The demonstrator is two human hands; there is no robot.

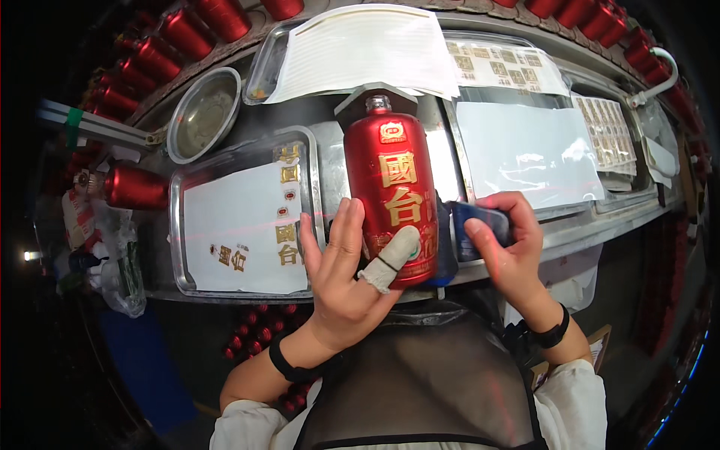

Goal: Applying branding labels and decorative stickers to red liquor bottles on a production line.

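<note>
Head-worn view, steeply down, close

Tall red bottle: glossy, lacquer-smooth, gold raised characters catching light; clear glassy neck. Left hand thumb wore a matt white cloth cot. Right hand gripped a dark blue smooth plastic block. Shallow rectangular metal tray: dull brushed steel, holding a matt white paper sheet with shiny gold stickers. Round metal bowl: scuffed, satin. Desk: worn grey metal. Clear plastic film: glossy, reflective.

Bright overhead light – glare on red bottle; fisheye rim dark, bent.
</note>
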